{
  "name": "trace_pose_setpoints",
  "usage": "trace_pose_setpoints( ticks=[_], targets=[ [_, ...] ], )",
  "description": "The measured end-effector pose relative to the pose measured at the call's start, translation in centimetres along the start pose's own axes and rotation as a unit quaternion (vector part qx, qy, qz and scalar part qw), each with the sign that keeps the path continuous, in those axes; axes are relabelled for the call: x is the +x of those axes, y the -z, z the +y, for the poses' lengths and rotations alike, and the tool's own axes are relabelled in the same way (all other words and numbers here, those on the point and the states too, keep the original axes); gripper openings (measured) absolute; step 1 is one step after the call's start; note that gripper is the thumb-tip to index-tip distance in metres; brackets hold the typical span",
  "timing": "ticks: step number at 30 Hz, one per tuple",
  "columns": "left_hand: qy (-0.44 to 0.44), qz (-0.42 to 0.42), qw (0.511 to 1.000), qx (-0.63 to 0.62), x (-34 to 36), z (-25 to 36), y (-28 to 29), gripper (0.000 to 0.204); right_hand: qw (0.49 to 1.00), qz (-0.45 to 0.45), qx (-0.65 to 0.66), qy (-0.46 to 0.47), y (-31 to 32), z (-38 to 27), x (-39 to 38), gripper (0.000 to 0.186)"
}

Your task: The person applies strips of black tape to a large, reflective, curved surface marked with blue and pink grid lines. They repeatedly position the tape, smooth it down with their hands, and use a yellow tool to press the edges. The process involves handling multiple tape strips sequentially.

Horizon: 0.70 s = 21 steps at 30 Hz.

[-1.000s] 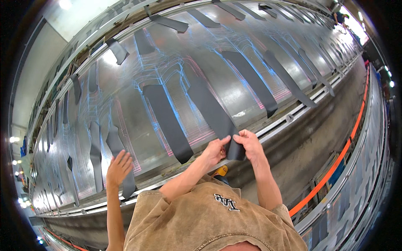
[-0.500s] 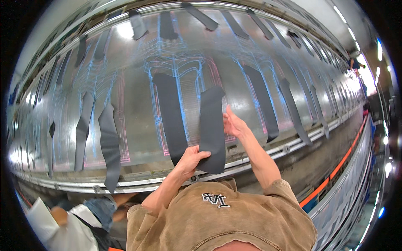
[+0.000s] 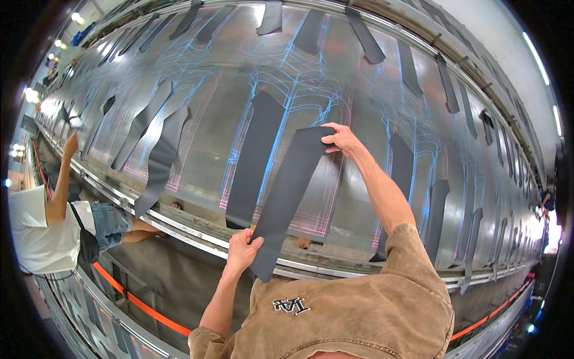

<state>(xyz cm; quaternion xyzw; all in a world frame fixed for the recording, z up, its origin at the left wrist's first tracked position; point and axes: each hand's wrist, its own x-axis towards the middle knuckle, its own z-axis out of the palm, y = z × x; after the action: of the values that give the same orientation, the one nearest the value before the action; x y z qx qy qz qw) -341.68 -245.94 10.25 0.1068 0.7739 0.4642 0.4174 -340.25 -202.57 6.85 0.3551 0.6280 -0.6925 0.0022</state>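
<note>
A long dark grey fabric piece (image 3: 289,194) slants across in front of me, its far end angled. My left hand (image 3: 243,250) pinches its near left edge, thumb on top. At the far right corner my right hand (image 3: 341,141) is closed on the piece, thumb and fingers on either side of the edge. The near end hangs over the metal rail (image 3: 203,245). Just left, another grey fabric piece (image 3: 257,161) lies flat on the marked metal table (image 3: 203,149), over blue and pink lines.
Several more grey strips, like the wavy strip (image 3: 162,158), lie along both sides of the table. At the left stands a person in a white shirt (image 3: 30,227), one arm raised over the table. An orange rail (image 3: 140,305) runs behind me.
My right hand has gone from beside the piece's right edge to gripping its far corner. The piece now slants more. The view has turned, bringing the person at left further into sight.
</note>
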Motion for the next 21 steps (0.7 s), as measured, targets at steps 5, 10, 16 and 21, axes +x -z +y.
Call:
trace_pose_setpoints(
  ticks=[5, 10, 16, 21],
  targets=[
    [-0.067, 0.080, 0.986, 0.131, 2.3, 0.3, -2.0, 0.015, 0.988, -0.043, -0.150, -0.004, 1.5, -4.4, 3.0, 0.042],
    [-0.075, 0.107, 0.986, 0.107, 2.0, 0.1, -2.9, 0.016, 0.922, -0.014, -0.384, 0.041, 1.4, -4.2, 5.7, 0.027],
    [-0.040, 0.094, 0.991, 0.089, 1.4, 1.2, -2.1, 0.017, 0.871, -0.041, -0.462, 0.158, 1.6, -3.2, 7.0, 0.028],
    [-0.040, 0.116, 0.982, 0.141, 1.6, 1.2, -1.7, 0.018, 0.885, -0.101, -0.438, 0.125, 1.3, -5.2, 8.2, 0.019]
  ],
)
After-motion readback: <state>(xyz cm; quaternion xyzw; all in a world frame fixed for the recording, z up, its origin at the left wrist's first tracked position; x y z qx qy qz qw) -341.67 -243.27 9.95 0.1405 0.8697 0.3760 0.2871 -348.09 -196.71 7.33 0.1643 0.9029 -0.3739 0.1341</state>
